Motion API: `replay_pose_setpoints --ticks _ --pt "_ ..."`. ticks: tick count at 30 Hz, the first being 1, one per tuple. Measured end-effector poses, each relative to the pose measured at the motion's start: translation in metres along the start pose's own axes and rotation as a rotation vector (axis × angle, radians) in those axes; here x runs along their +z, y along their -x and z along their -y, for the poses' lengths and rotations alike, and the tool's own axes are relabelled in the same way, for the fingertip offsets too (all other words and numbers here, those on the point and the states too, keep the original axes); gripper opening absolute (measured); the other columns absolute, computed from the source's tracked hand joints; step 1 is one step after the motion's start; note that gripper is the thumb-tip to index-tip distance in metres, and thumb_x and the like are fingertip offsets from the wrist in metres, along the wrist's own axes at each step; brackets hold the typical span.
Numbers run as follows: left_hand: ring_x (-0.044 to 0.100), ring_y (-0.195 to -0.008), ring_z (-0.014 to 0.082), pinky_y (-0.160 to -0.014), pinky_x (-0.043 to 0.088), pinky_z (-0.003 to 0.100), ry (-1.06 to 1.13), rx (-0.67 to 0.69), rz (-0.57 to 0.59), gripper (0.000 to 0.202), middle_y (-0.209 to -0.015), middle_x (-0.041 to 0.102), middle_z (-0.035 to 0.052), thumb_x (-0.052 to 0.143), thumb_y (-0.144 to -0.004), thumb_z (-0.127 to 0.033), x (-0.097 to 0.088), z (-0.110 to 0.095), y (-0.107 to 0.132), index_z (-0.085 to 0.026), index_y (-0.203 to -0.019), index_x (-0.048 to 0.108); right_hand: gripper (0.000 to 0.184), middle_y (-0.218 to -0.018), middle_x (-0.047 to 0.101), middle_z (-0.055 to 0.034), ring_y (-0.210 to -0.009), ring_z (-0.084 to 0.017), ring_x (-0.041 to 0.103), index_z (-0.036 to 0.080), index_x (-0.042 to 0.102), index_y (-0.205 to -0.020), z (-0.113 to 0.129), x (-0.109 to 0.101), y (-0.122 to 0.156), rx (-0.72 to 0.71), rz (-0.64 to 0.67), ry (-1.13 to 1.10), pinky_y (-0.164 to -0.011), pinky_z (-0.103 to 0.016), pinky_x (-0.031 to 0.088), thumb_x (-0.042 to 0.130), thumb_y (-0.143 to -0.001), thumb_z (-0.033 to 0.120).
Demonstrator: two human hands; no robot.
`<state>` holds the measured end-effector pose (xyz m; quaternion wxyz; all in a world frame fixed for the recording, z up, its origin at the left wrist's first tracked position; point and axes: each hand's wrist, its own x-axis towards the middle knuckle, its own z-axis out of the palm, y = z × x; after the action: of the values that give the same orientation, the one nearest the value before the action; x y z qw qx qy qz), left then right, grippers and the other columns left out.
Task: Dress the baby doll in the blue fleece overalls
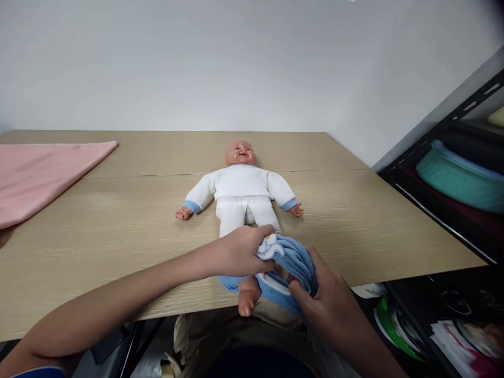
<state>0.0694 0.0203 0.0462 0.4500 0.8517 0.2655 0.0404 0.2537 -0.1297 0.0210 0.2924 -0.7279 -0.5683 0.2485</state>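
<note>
A bunched blue cloth (297,257), ribbed and gathered into a ring, is gripped by both hands at the near edge of the table (137,226), right of the middle. The left hand (246,249) pinches its left side, where a white band carries a small orange mark; any print there is too small to read. The right hand (326,291) is closed round the right side, thumb at the ring's opening.

The hands and cloth cover part of the legs of a doll (242,181), which lies on its back, head to the far side. It wears a white top and white trousers with blue cuffs; 1 bare foot (248,299) reaches past the near edge, left of the ring. Its 2 arms spread left and right, well apart from the hands.

At far left a pink cloth (43,178) lies on the table. On the right, beyond the table, a black rack (441,126) holds a teal container (460,176); lower, at near right, are a green round thing (394,328) and some packets (452,346) with red and pink markings, too blurred to read. A pale wall (197,63) closes the far side.
</note>
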Motion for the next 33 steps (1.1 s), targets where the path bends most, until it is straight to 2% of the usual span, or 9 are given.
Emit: replay_pose_setpoints --ticks 4,6,10,15,19,23,28,30,33 --pt "0.067 -0.097 0.0297 -0.076 0.045 0.037 -0.415 0.061 -0.048 0.025 -0.101 0.072 0.0068 0.074 -0.086 -0.028 0.01 0.001 0.001 -0.021 -0.104 0.058 0.045 -0.104 0.081 -0.0084 -0.098 -0.037 0.076 0.029 0.071 -0.127 -0.015 0.009 0.002 0.039 0.032 0.049 -0.087 -0.051 0.056 0.057 -0.086 0.042" --pt "0.067 -0.107 0.0331 -0.082 0.047 0.038 -0.523 0.078 -0.041 0.024 -0.109 0.074 0.0106 0.075 -0.088 -0.03 0.012 0.001 0.001 -0.02 -0.104 0.061 0.046 -0.103 0.082 -0.0096 -0.096 -0.039 0.076 0.028 0.073 -0.126 -0.018 0.012 0.002 0.071 0.044 0.079 -0.086 -0.052 0.055 0.056 -0.086 0.044" --pt "0.073 -0.101 0.0316 -0.074 0.046 0.037 -0.539 0.009 -0.007 0.026 -0.105 0.076 0.0103 0.071 -0.097 -0.038 0.012 -0.001 0.001 -0.018 -0.112 0.062 0.032 -0.111 0.079 -0.0098 -0.11 -0.037 0.073 0.026 0.075 -0.109 -0.02 0.013 0.0 0.024 0.118 -0.029 -0.097 -0.053 0.055 0.054 -0.087 0.037" --pt "0.078 -0.09 0.0317 -0.064 0.041 0.035 -0.464 -0.023 0.088 0.041 -0.096 0.079 0.0074 0.073 -0.098 -0.046 0.008 -0.002 0.001 -0.019 -0.124 0.058 0.058 -0.136 0.073 -0.0104 -0.131 -0.035 0.066 0.025 0.066 -0.139 -0.029 0.015 -0.003 0.003 0.207 -0.327 -0.117 -0.055 0.048 0.062 -0.082 0.029" --pt "0.078 -0.099 0.0364 -0.073 0.048 0.037 -0.476 0.035 0.135 0.054 -0.107 0.08 0.0105 0.075 -0.093 -0.039 0.007 0.0 0.007 -0.019 -0.136 0.051 0.063 -0.137 0.07 -0.011 -0.132 -0.033 0.066 0.024 0.062 -0.139 -0.031 0.023 0.003 0.048 0.246 -0.469 -0.119 -0.054 0.048 0.064 -0.076 0.024" --pt "0.076 -0.111 0.0389 -0.086 0.053 0.042 -0.398 0.066 0.138 0.062 -0.124 0.076 0.0125 0.077 -0.086 -0.031 0.008 0.006 0.01 -0.02 -0.139 0.047 0.06 -0.139 0.065 -0.0105 -0.134 -0.031 0.063 0.024 0.062 -0.134 -0.035 0.039 0.014 0.049 0.084 -0.44 -0.119 -0.05 0.049 0.064 -0.075 0.021" --pt "0.069 -0.118 0.0283 -0.096 0.051 0.036 -0.097 0.16 0.094 0.064 -0.13 0.067 0.0064 0.079 -0.077 -0.016 0.005 0.018 0.005 -0.025 -0.133 0.05 0.045 -0.141 0.06 -0.0075 -0.137 -0.028 0.061 0.026 0.067 -0.123 -0.047 0.055 0.018 -0.014 -0.092 -0.353 -0.111 -0.038 0.053 0.065 -0.078 0.018" --pt "0.067 -0.115 0.0256 -0.096 0.051 0.035 0.0 0.177 0.083 0.065 -0.126 0.065 0.0043 0.078 -0.075 -0.014 0.002 0.02 0.002 -0.026 -0.132 0.051 0.036 -0.137 0.061 -0.0066 -0.133 -0.027 0.062 0.026 0.067 -0.117 -0.047 0.057 0.017 -0.044 -0.165 -0.374 -0.108 -0.035 0.054 0.065 -0.082 0.019" --pt "0.066 -0.105 0.0234 -0.087 0.052 0.033 0.106 0.15 0.153 0.068 -0.118 0.065 0.0032 0.077 -0.072 -0.013 -0.002 0.02 0.0 -0.026 -0.132 0.049 0.024 -0.127 0.062 -0.0062 -0.122 -0.025 0.064 0.026 0.064 -0.11 -0.042 0.057 0.013 -0.076 -0.277 -0.396 -0.104 -0.035 0.054 0.065 -0.087 0.019"
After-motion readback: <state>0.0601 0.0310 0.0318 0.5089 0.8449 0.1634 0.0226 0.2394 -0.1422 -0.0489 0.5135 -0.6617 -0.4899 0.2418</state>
